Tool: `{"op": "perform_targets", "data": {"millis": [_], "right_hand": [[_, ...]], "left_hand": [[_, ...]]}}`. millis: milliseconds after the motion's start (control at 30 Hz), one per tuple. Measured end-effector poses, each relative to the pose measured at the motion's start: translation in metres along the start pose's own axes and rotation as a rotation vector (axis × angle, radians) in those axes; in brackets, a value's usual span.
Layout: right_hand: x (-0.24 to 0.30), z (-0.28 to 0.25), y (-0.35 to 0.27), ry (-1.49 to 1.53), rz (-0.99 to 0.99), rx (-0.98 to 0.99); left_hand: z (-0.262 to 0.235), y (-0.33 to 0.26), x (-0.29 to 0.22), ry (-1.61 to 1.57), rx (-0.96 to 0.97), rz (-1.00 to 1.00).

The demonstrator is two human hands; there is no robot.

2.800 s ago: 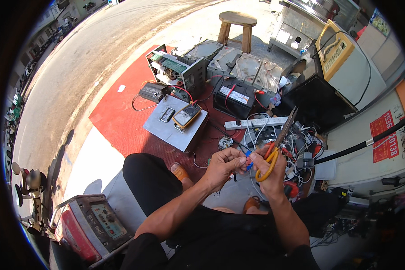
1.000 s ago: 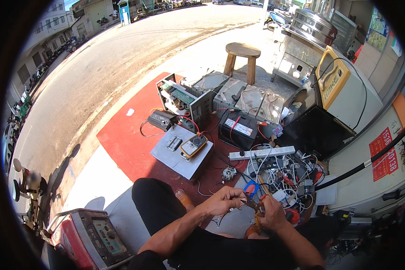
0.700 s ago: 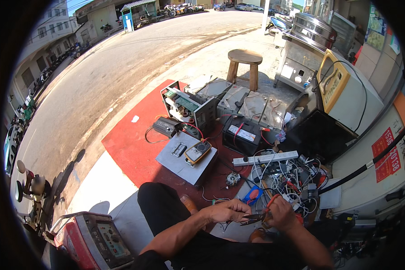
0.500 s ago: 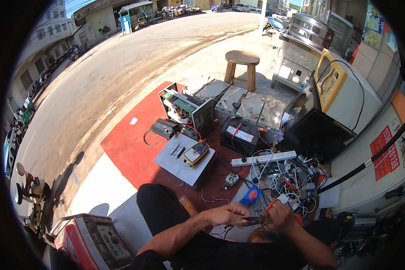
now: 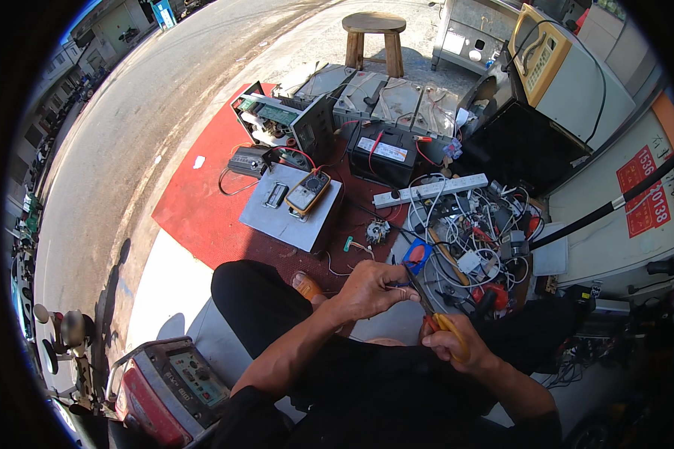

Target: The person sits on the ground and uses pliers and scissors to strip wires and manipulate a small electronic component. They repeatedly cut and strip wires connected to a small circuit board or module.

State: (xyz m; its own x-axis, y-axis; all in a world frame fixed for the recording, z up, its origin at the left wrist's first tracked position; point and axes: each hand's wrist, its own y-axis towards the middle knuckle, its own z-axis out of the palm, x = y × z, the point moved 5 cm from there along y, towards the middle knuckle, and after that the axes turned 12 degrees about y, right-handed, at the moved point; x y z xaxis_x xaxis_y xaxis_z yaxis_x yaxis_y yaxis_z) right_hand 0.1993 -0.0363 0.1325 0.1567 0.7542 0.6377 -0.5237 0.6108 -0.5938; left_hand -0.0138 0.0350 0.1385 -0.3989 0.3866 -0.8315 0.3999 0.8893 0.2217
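Note:
My right hand point(image 5: 453, 340) is closed around scissors point(image 5: 460, 329) with yellow-orange and red handles. Their dark blades slant up and left toward my left hand point(image 5: 374, 290). That hand is closed, thumb against fingers, on what looks like thin wire point(image 5: 403, 285) beside the blades; most of it hides behind my fingers. Just beyond my hands lies a blue piece with a reddish centre point(image 5: 416, 256), at the edge of a heap of cables and chargers point(image 5: 475, 251). A small green part with wires point(image 5: 349, 244) rests on the red mat point(image 5: 202, 224).
A yellow multimeter point(image 5: 308, 191) sits on a silver box point(image 5: 277, 224). Behind are an opened electronic unit point(image 5: 284, 120), a black battery point(image 5: 382, 153) and a white power strip point(image 5: 430, 191). A red generator-like machine point(image 5: 165, 393) stands at my left; a wooden stool point(image 5: 374, 30) is farther off.
The view has tipped downward. Both hands have risen and moved away from my lap, and the scissors now point more upward. The small green part with wires has come into sight on the mat.

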Motion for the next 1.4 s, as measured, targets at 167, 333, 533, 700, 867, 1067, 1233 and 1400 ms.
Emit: {"op": "perform_targets", "data": {"millis": [167, 333, 533, 700, 867, 1067, 1233, 1400], "right_hand": [[0.0, 0.012, 0.001, 0.192, 0.004, -0.015], [-0.007, -0.028, 0.031, 0.607, -0.107, -0.194], [0.012, -0.234, 0.067, 0.383, -0.328, -0.73], [-0.044, -0.308, 0.119, 0.103, -0.055, -0.965], [-0.044, -0.303, 0.125, -1.08, -0.104, -1.441], [-0.064, -0.228, 0.163, -1.16, 0.0, -0.7], [-0.067, -0.147, 0.156, -1.192, -0.03, -0.372], [-0.052, -0.067, 0.137, -1.411, -0.174, -0.217]], "left_hand": [[-0.003, 0.0, -0.007, 0.177, -0.114, 0.082], [0.005, -0.004, 0.006, 0.201, -0.207, -0.012], [-0.002, -0.014, 0.035, -0.188, -0.069, -0.423], [-0.018, -0.01, 0.022, -0.289, -0.193, -0.297], [-0.027, -0.006, 0.027, -0.378, -0.218, -0.325], [-0.027, -0.001, 0.054, -0.202, -0.252, -0.315], [-0.023, 0.008, 0.075, -0.206, -0.256, -0.354], [-0.021, 0.005, 0.069, -0.529, -0.294, -0.491]]}}
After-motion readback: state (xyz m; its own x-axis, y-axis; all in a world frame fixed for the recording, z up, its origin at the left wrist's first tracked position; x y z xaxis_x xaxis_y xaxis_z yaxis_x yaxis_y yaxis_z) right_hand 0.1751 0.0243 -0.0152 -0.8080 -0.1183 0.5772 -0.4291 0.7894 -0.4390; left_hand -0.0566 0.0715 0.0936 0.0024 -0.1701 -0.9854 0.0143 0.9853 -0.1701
